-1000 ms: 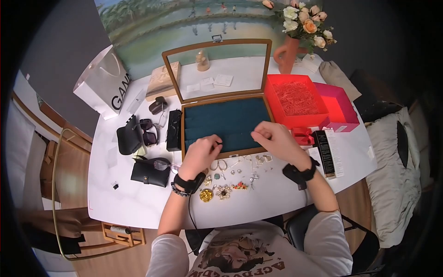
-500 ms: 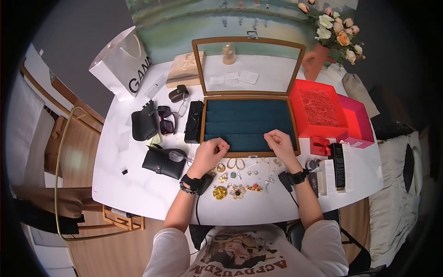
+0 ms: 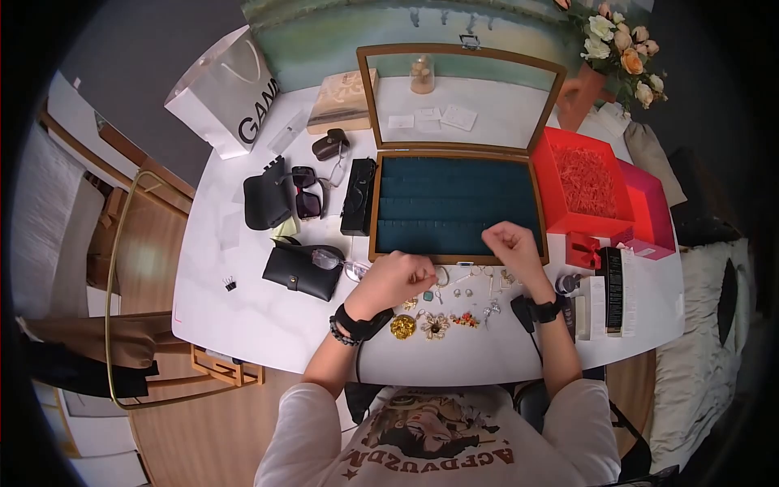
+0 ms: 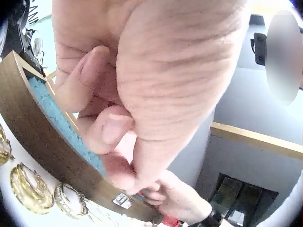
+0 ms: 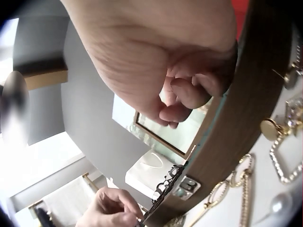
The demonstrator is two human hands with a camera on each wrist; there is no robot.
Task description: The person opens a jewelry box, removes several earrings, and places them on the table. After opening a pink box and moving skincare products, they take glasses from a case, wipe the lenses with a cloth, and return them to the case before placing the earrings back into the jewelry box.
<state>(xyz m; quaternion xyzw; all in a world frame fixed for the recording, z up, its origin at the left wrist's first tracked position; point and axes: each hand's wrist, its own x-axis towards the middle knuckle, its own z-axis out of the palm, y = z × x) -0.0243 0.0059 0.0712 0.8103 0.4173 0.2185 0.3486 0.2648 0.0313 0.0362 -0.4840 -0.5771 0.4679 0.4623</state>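
Observation:
A wooden jewelry box (image 3: 458, 195) with a dark teal lining stands with its glass lid (image 3: 560, 89) raised. My left hand (image 3: 398, 280), fingers loosely curled and thumb near the index fingertip, hovers by the box's front left corner, over the jewelry. Nothing shows in its grasp. Loosely curled too, the right hand (image 3: 516, 252) is over the box's front right corner with nothing visible in it. Before the box lie a round gold brooch (image 3: 402, 326), a flower brooch (image 3: 435, 326), a red and orange piece (image 3: 465, 320) and a silver pin (image 3: 492, 308). Gold hoops (image 4: 31, 189) lie beside the front wall.
Left of the box are a black glasses case (image 3: 302, 270), sunglasses (image 3: 307, 195) and a narrow black box (image 3: 357, 197). A white paper bag (image 3: 223, 93) stands behind. On the right are a red box (image 3: 580, 215) with shredded paper, small cartons (image 3: 614, 292) and a flower vase (image 3: 580, 97).
The head view has shifted, so the table appears further left and lower at first. My left hand has moved off the box's front left corner toward the jewelry; the right stays near the front right corner.

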